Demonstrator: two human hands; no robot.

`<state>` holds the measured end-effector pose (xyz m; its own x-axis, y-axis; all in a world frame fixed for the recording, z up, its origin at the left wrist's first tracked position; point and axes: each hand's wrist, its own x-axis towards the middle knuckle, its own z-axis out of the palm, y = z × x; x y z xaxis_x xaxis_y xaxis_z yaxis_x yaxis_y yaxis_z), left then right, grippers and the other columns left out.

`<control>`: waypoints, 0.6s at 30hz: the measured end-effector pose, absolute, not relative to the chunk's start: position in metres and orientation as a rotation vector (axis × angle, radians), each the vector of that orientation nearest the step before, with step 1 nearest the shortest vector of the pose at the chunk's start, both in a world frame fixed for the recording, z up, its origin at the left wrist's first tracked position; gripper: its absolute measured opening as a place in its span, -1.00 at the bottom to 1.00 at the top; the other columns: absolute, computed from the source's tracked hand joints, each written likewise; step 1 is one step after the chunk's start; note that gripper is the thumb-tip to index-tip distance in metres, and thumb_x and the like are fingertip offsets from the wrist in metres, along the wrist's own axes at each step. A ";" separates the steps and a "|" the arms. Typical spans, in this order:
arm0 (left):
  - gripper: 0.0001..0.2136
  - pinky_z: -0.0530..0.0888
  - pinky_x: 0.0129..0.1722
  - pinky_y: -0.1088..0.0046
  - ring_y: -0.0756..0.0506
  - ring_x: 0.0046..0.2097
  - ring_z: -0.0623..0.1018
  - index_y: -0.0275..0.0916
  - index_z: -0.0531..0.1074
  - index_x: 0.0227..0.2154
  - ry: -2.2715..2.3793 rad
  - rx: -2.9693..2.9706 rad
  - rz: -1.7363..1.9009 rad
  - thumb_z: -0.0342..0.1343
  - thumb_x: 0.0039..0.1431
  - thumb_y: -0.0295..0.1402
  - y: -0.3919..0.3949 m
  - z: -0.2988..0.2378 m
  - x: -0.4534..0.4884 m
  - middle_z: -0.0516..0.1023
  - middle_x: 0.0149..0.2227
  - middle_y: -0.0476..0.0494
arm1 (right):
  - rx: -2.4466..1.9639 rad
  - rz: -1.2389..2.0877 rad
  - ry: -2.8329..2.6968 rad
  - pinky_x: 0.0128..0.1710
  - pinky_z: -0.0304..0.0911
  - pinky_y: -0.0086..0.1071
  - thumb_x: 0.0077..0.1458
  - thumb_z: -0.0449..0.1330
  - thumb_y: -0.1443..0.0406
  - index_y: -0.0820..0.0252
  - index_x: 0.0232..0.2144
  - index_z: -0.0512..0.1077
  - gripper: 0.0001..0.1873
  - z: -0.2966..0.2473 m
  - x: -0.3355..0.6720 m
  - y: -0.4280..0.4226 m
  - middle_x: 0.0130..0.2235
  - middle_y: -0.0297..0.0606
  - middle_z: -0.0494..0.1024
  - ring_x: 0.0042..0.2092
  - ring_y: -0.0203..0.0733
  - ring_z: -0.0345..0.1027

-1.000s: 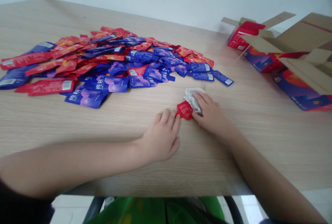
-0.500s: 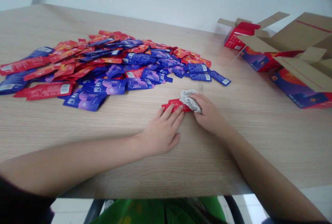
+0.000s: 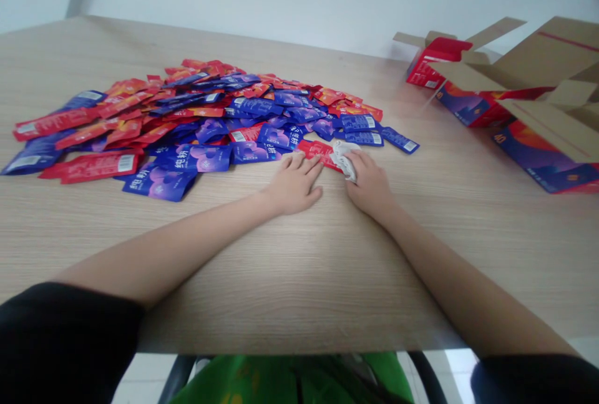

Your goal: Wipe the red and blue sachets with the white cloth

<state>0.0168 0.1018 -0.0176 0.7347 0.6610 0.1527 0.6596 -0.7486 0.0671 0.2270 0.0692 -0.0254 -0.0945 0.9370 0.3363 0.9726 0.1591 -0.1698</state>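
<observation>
My left hand (image 3: 294, 184) lies flat on the table, fingers stretched out, its fingertips pressing a red sachet (image 3: 318, 152) at the near edge of a pile. My right hand (image 3: 369, 184) is closed on a crumpled white cloth (image 3: 345, 159), which rests on the right end of that same red sachet. A wide pile of red and blue sachets (image 3: 201, 117) spreads over the wooden table (image 3: 290, 279) just beyond both hands.
Opened cardboard cartons (image 3: 515, 92) printed red and blue lie at the far right of the table. A pale wall rises behind. Below the table's near edge I see something green (image 3: 281, 379) and dark chair legs.
Both hands have slid away from me with the red sachet and the cloth, up to the near edge of the pile. My left hand now lies flatter on the sachet.
</observation>
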 end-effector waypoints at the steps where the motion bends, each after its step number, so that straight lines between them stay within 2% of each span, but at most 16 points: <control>1: -0.46 0.12 0.25 0.02 -0.36 0.33 0.13 -0.35 0.11 0.29 1.113 2.914 0.271 -0.19 0.33 -0.19 0.108 -0.017 0.017 0.17 0.33 -0.29 | -1.846 -0.151 -2.071 0.06 0.20 -0.01 0.07 0.02 0.35 0.23 0.20 0.22 -0.40 -0.025 0.227 0.073 0.26 0.00 0.26 0.24 0.10 0.13; 3: -0.48 0.10 0.28 0.07 -0.31 0.34 0.13 -0.33 0.16 0.26 1.130 2.909 0.329 -0.15 0.29 -0.24 0.121 -0.015 0.012 0.17 0.33 -0.27 | -1.894 -0.169 -2.051 0.05 0.20 0.01 0.07 0.02 0.34 0.21 0.20 0.22 -0.40 -0.026 0.228 0.079 0.25 -0.01 0.28 0.22 0.12 0.14; 5: -0.49 -0.01 0.32 0.07 -0.30 0.37 0.06 -0.33 0.20 0.23 1.211 2.919 0.473 -0.10 0.25 -0.26 0.134 -0.011 0.002 0.13 0.35 -0.27 | -1.932 -0.172 -2.039 0.04 0.20 0.02 0.09 0.02 0.32 0.19 0.19 0.22 -0.42 -0.026 0.229 0.085 0.23 -0.02 0.30 0.20 0.14 0.15; 9: -0.42 -0.19 0.33 -0.02 -0.33 0.41 -0.17 -0.26 0.10 0.29 1.560 2.817 0.659 -0.08 0.22 -0.25 0.164 -0.006 -0.032 -0.11 0.42 -0.21 | -1.942 -0.162 -2.029 0.04 0.18 0.03 0.10 0.02 0.30 0.19 0.19 0.23 -0.43 -0.027 0.231 0.091 0.23 -0.01 0.31 0.19 0.15 0.16; 11: -0.42 -0.15 0.31 -0.06 -0.37 0.40 -0.10 -0.29 0.10 0.30 1.808 2.674 0.586 -0.15 0.25 -0.19 0.176 -0.008 -0.047 -0.06 0.41 -0.24 | -1.930 -0.161 -2.028 0.04 0.17 0.00 0.10 0.03 0.31 0.20 0.19 0.23 -0.43 -0.027 0.232 0.090 0.22 0.00 0.31 0.20 0.14 0.15; 14: -0.42 -0.08 0.28 -0.05 -0.39 0.33 0.12 -0.36 0.17 0.26 1.962 2.589 0.396 -0.29 0.30 -0.13 0.184 -0.016 -0.057 0.16 0.33 -0.35 | -1.892 -0.156 -2.013 0.05 0.16 -0.07 0.09 0.00 0.35 0.24 0.17 0.24 -0.43 -0.024 0.233 0.084 0.20 0.00 0.35 0.19 0.09 0.17; 18: -0.37 -0.11 0.26 -0.05 -0.39 0.30 0.17 -0.38 0.11 0.29 2.014 2.631 0.290 -0.33 0.30 -0.06 0.181 -0.020 -0.055 0.15 0.33 -0.39 | -1.714 -0.143 -2.094 0.08 0.10 -0.14 0.04 0.00 0.42 0.20 0.17 0.27 -0.40 -0.020 0.228 0.071 0.21 -0.10 0.34 0.21 -0.01 0.15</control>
<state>-0.0550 0.1809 -0.0200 0.2579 0.9339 0.2476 0.9658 -0.2560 -0.0405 0.2275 0.0714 -0.0196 -0.1447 0.9106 0.3872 0.9548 0.2312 -0.1869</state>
